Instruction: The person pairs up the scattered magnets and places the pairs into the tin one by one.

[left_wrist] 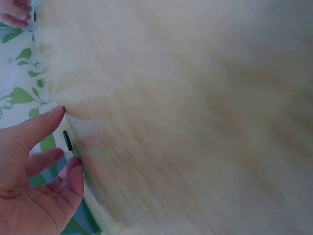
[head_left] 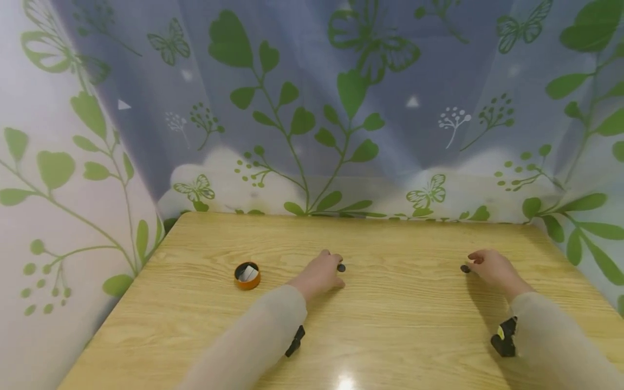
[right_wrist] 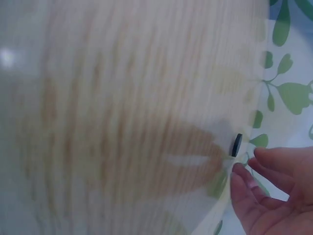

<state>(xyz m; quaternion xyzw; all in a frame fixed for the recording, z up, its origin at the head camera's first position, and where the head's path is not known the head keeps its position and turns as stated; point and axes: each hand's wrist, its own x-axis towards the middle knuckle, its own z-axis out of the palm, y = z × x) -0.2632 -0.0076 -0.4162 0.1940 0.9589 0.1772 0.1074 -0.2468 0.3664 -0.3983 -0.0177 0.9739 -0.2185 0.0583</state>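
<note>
A small dark disc (head_left: 341,267) lies on the wooden table beside the fingertips of my left hand (head_left: 319,275). In the left wrist view that disc (left_wrist: 67,140) sits in the gap between the thumb and the other fingers, which are spread apart around it. Over to the right, my right hand (head_left: 494,272) is close to a second small dark disc (head_left: 465,268). Seen from the right wrist, this disc (right_wrist: 237,145) lies just beyond the fingertips, and the thumb and fingers are slightly parted.
A round orange tin (head_left: 247,284) holding pale flat pieces stands left of my left hand on the wooden table (head_left: 400,314). A leaf-and-butterfly patterned curtain (head_left: 302,108) hangs along the table's far edge and both sides. Dark straps with small devices sit at both wrists.
</note>
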